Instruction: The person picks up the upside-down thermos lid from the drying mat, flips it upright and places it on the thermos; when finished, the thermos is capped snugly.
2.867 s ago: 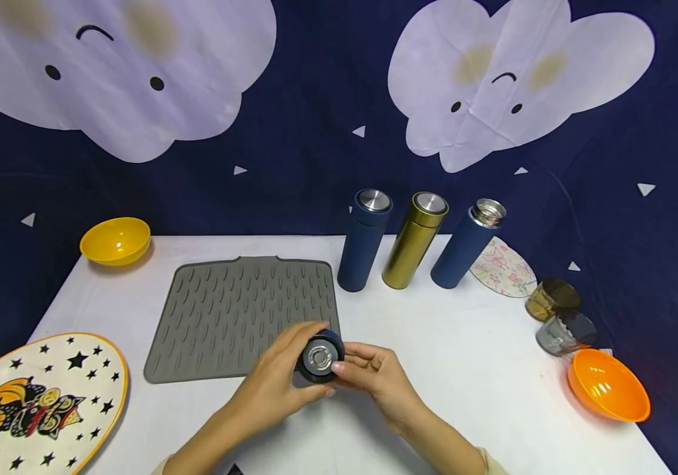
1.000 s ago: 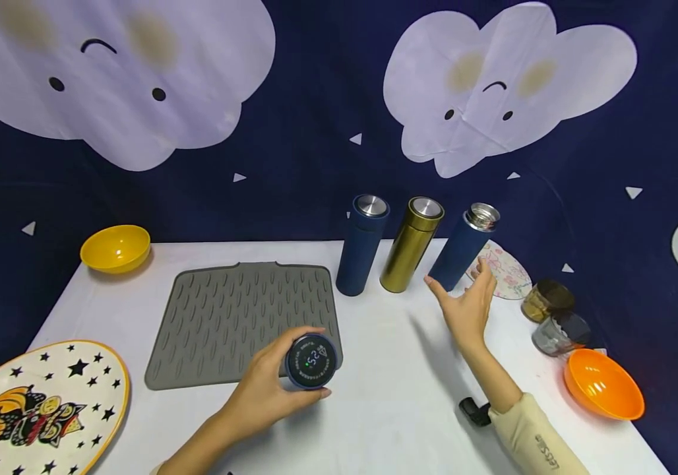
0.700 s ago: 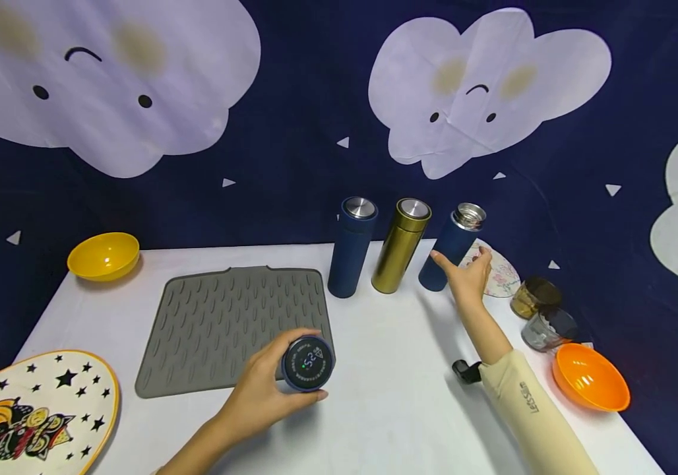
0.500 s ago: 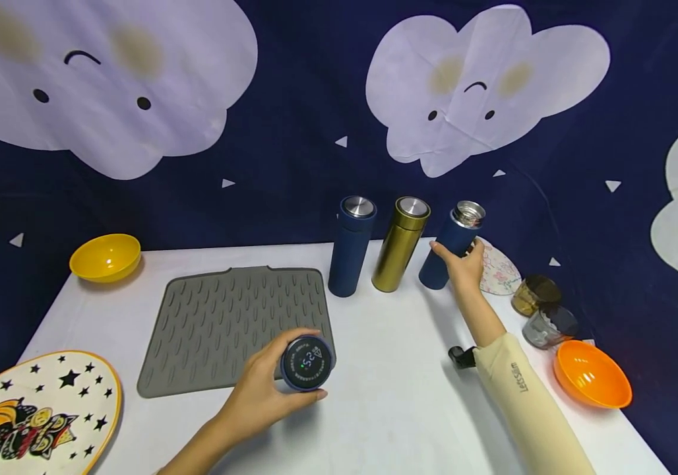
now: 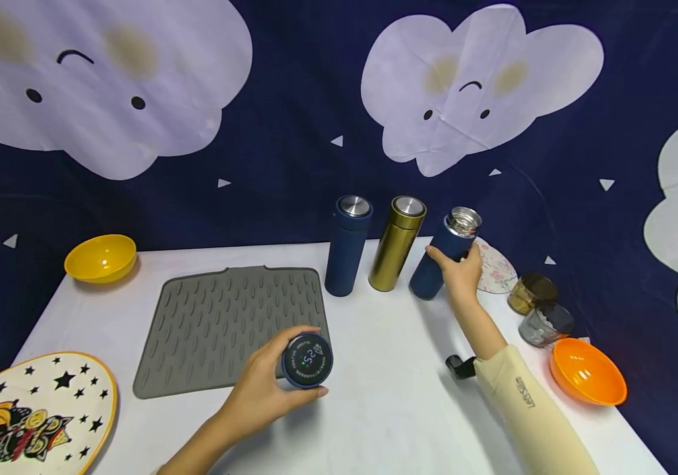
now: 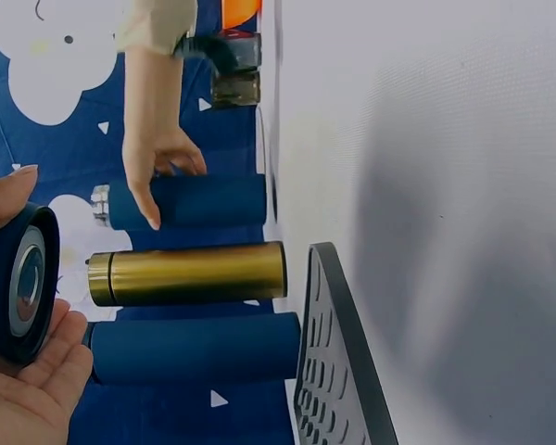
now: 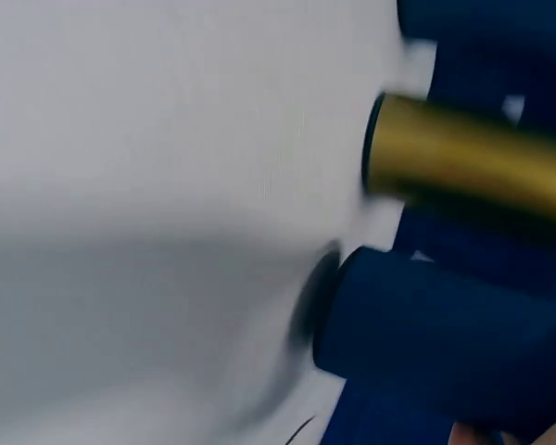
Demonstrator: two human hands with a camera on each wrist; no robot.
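My left hand point(image 5: 262, 386) holds a dark blue flask lid point(image 5: 307, 360) between thumb and fingers, above the front of the table. Its round black top carries a lit display with digits; in the left wrist view the lid's grey inner side point(image 6: 28, 278) shows. At the back right, my right hand point(image 5: 462, 276) grips an uncapped blue thermos flask point(image 5: 428, 277) round its body. The flask's steel mouth point(image 5: 464, 221) is bare, and it leans a little. In the right wrist view a dark shadow lies at the base of this flask point(image 7: 426, 334).
Left of the gripped flask stand a capped gold flask point(image 5: 397, 247) and a capped blue flask point(image 5: 347, 251). A grey drying mat point(image 5: 232, 330), yellow bowl point(image 5: 101, 258) and cat-patterned plate point(image 5: 98, 409) lie left. Two tinted glasses point(image 5: 545, 324) and an orange bowl point(image 5: 588, 373) stand right.
My right hand has left the lid, reached to the back right and taken hold of the uncapped flask, which has shifted slightly nearer. The left hand has turned the lid display-side up.
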